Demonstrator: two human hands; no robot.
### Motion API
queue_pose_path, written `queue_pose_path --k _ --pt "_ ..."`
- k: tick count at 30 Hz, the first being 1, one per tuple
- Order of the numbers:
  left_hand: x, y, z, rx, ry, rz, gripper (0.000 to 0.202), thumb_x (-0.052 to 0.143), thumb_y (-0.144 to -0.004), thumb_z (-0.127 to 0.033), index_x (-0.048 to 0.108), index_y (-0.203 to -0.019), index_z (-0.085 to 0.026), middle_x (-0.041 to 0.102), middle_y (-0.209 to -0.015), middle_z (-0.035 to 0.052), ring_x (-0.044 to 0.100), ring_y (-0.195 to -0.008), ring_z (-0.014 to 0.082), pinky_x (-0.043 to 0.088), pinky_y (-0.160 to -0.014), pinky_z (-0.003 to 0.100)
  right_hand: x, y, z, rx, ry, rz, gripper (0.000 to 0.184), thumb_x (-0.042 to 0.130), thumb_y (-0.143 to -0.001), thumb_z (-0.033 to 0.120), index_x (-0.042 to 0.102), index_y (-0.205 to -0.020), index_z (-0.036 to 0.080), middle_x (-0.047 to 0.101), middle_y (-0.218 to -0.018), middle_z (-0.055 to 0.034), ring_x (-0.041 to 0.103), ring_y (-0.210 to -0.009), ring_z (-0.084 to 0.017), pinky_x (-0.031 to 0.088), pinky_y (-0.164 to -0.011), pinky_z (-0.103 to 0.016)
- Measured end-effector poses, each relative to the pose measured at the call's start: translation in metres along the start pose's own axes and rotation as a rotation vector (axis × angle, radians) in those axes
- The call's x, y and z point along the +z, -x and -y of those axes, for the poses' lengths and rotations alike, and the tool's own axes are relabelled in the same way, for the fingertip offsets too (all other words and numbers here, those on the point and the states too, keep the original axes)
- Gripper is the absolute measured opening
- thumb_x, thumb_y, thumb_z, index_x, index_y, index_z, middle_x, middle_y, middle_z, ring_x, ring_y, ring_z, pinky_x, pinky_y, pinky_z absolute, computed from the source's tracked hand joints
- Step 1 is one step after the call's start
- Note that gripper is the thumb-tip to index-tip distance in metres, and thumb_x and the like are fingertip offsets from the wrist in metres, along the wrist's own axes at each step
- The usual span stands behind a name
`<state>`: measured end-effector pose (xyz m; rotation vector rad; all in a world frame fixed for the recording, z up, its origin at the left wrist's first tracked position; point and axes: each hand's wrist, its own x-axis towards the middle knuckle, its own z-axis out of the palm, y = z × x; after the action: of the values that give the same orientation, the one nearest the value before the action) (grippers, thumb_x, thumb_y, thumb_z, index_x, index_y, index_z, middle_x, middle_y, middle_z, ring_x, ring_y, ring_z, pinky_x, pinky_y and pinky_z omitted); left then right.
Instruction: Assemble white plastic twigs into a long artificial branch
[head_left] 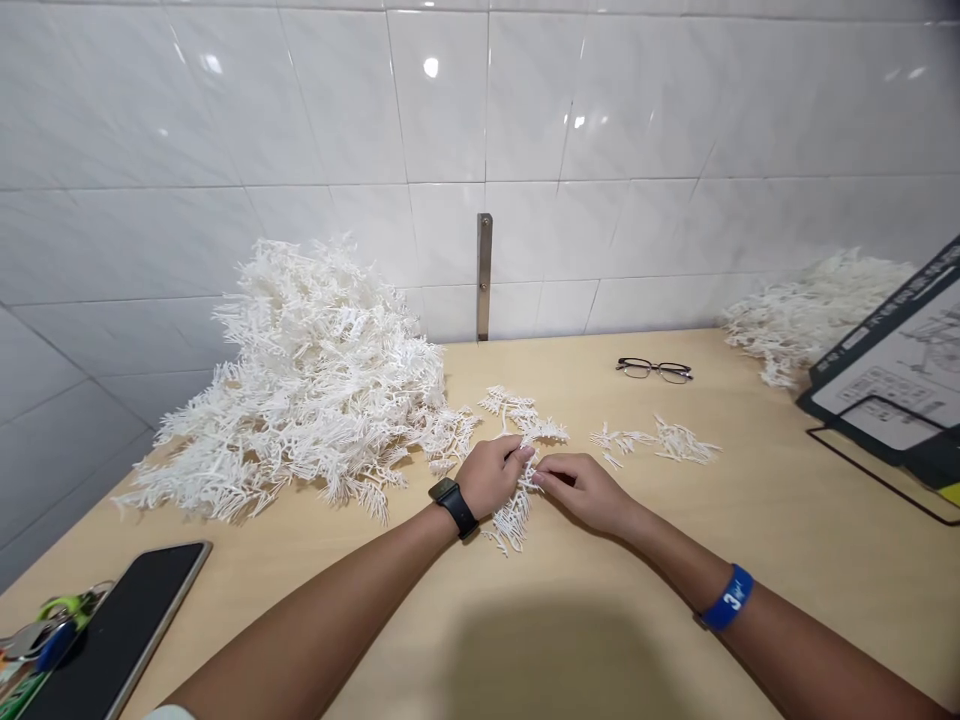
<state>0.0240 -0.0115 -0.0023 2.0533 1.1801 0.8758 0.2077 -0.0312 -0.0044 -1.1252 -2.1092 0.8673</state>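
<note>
Near the middle of the table, my left hand is closed on a white branching sprig, which looks like an artificial plant piece. The sprig's fine tips stick out above and below the hand. My right hand pinches at the sprig's right side, thumb and index finger together; whether a small tip is between them is too small to tell. Left of my hands rises a large heap of similar white sprigs. A few loose sprig pieces lie to the right of my hands.
A pair of glasses lies at the back right. Another white pile stands by the wall, behind a dark printed board with a black wire frame. A phone and keys lie front left. A metal bracket is on the tiled wall.
</note>
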Motion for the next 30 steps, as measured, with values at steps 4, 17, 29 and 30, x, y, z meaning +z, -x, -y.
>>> queue_pose_path --k 4,17,29,30 --pt "-0.001 0.000 -0.001 0.012 -0.001 0.006 0.039 0.041 -0.093 -0.040 0.036 -0.062 -0.018 0.039 -0.056 -0.0034 0.034 -0.057 0.0116 0.023 -0.058 0.028 -0.001 0.006 0.006 -0.069 0.188 -0.033 0.033 0.043 -0.095 0.032 0.053 -0.066 0.018 0.054 -0.064 -0.0012 0.046 -0.061 -0.014 0.032 -0.060 -0.027" --pt "0.000 0.001 -0.001 0.045 -0.018 0.042 0.038 0.042 -0.092 -0.039 0.037 -0.060 -0.018 0.042 -0.057 -0.0021 0.036 -0.058 0.0121 0.023 -0.057 0.028 0.005 0.011 0.008 0.000 0.066 -0.028 0.032 0.045 -0.085 0.020 0.028 -0.058 0.021 0.031 -0.055 0.0040 0.032 -0.053 -0.011 0.025 -0.052 -0.025" --pt "-0.005 -0.010 0.011 -0.063 0.086 -0.042 0.040 0.040 -0.093 -0.045 0.041 -0.063 -0.017 0.041 -0.058 -0.0033 0.038 -0.059 0.0111 0.026 -0.058 0.025 -0.003 0.012 0.013 0.164 0.159 -0.277 0.032 0.047 -0.082 0.025 0.028 -0.057 0.020 0.031 -0.054 0.0035 0.032 -0.053 -0.010 0.023 -0.052 -0.025" --pt "-0.004 -0.010 0.010 -0.068 0.077 -0.047 0.040 0.040 -0.093 -0.045 0.040 -0.063 -0.017 0.040 -0.058 -0.0034 0.038 -0.059 0.0110 0.026 -0.058 0.026 -0.010 0.010 0.008 0.256 0.215 -0.349 0.033 0.047 -0.081 0.026 0.027 -0.057 0.020 0.029 -0.053 0.0036 0.030 -0.052 -0.010 0.022 -0.051 -0.026"
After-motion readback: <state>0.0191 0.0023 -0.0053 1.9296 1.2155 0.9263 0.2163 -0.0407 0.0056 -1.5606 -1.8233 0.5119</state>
